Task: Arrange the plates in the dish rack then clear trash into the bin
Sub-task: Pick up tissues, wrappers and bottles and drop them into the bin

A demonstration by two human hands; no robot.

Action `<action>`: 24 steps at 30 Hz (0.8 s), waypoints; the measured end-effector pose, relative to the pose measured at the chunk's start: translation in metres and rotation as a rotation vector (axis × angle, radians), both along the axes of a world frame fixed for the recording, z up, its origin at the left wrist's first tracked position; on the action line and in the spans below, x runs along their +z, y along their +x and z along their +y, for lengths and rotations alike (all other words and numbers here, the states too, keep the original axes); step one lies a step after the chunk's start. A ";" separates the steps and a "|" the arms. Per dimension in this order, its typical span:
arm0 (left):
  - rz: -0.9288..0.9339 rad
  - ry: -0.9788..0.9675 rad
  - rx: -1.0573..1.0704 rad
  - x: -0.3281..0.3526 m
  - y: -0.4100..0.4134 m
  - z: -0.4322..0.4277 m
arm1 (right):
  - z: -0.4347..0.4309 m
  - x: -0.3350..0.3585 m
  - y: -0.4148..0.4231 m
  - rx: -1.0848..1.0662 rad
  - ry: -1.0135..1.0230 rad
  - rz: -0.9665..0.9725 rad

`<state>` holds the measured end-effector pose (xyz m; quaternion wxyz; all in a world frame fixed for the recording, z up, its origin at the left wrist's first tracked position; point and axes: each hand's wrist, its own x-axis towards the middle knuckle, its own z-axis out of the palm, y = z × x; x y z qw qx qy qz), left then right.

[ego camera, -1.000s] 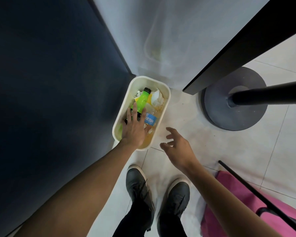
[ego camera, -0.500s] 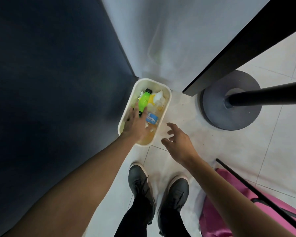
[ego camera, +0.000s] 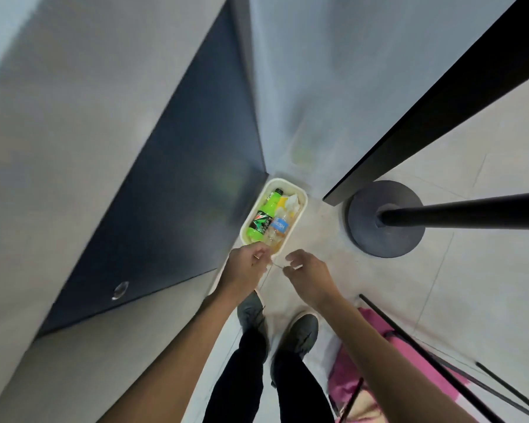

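1. The bin (ego camera: 303, 206) sits in a corner at centre frame, with a dark panel (ego camera: 180, 209) just beside its left side and a pale wall (ego camera: 318, 87) closing its far end.
2. Bottles (ego camera: 261, 218) and wrappers cover its inside.
3. Bare floor (ego camera: 321, 236) lies open along its right side.
4. Further right stand a round base (ego camera: 379, 242) and a dark tabletop edge (ego camera: 440, 102).

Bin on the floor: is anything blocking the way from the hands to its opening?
Nothing visible does. The left hand and right hand are by the near rim of the bin, its top open, though a green bottle and other trash fill it.
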<state>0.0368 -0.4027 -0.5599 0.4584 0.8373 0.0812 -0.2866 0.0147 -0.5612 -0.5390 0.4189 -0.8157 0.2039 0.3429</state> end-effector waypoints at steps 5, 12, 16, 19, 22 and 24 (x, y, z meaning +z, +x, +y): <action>0.090 0.061 0.022 0.114 -0.041 0.022 | 0.014 0.101 -0.032 0.029 0.034 -0.026; -0.058 0.154 0.036 0.257 -0.079 0.065 | 0.055 0.242 -0.060 0.218 0.058 -0.224; -0.186 0.161 0.090 0.321 -0.108 0.087 | 0.077 0.302 -0.076 0.317 0.070 -0.413; -0.265 0.090 0.208 0.365 -0.130 0.105 | 0.099 0.339 -0.087 0.377 0.143 -0.537; -0.325 -0.048 0.416 0.398 -0.156 0.133 | 0.127 0.365 -0.095 0.528 0.218 -0.605; -0.346 -0.102 0.510 0.413 -0.174 0.158 | 0.149 0.379 -0.100 0.613 0.255 -0.629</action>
